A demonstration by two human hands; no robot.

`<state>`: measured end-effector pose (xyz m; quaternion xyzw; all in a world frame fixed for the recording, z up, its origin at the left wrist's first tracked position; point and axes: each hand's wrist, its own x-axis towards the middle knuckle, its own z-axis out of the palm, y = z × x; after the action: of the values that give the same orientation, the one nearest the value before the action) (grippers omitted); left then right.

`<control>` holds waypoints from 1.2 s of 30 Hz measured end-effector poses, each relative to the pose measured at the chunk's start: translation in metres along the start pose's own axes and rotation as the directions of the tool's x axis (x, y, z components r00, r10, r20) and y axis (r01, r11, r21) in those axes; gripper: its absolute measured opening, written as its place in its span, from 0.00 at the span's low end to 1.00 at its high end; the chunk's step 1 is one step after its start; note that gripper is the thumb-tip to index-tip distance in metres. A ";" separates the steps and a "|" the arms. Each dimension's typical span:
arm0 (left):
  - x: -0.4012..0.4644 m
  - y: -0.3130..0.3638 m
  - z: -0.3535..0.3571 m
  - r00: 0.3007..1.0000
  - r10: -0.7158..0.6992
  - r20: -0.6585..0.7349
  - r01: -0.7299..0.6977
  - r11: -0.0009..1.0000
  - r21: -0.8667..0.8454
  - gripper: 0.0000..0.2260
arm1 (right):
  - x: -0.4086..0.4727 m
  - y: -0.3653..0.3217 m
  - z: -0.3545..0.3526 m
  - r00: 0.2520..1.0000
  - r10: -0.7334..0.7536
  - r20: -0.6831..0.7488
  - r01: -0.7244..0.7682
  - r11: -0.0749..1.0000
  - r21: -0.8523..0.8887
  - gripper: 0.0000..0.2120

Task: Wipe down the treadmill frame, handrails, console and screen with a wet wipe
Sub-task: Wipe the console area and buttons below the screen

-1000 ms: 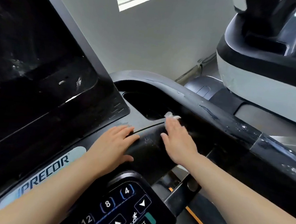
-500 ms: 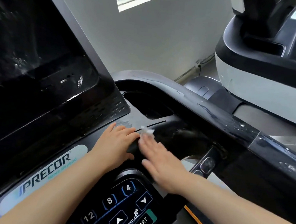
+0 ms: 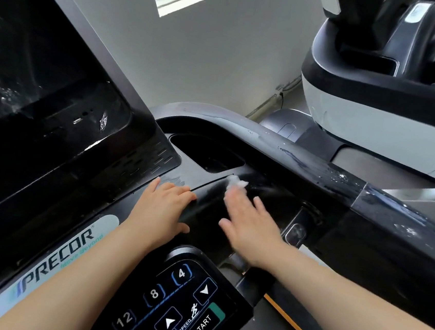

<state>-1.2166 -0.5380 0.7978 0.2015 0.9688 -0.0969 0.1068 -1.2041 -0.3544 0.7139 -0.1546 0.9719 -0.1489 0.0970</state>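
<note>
Pressing hand: right hand [image 3: 251, 229], fingers flat on wet wipe [image 3: 236, 183], pointing up-left along console [image 3: 206, 206].
Left hand [image 3: 162, 207]: flat, relaxed, gripping nothing.
Room: recessed tray [image 3: 206, 154] just beyond wipe.

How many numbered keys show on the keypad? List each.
3: 4 key uppermost, 8 key below-left of it, 12 key lowest; more may lie off-frame.

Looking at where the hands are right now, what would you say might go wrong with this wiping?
1. The left hand rests just above the keypad; a slip might press START or a speed key.
2. The right hand pushes the wet wipe with flat fingers near the open tray pocket; the wipe could slide in.
3. Droplets already sit on the handrail, which may be slippery.
</note>
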 end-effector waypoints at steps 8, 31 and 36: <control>0.000 0.001 -0.001 1.000 -0.007 0.020 0.007 1.000 0.002 0.27 | -0.012 0.007 0.003 0.998 0.047 0.034 -0.049 0.996 0.069 0.32; 0.000 0.002 0.001 1.000 -0.012 -0.001 0.012 1.000 -0.025 0.27 | 0.007 -0.005 0.002 0.995 0.032 -0.092 -0.014 0.981 0.192 0.28; 0.001 0.002 0.000 1.000 -0.018 0.006 0.018 1.000 -0.013 0.26 | 0.065 0.031 -0.023 0.985 0.163 -0.053 -0.152 0.974 0.168 0.25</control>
<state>-1.2162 -0.5358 0.7973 0.1919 0.9709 -0.0920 0.1100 -1.2782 -0.3418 0.7161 -0.0632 0.9683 -0.2250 0.0884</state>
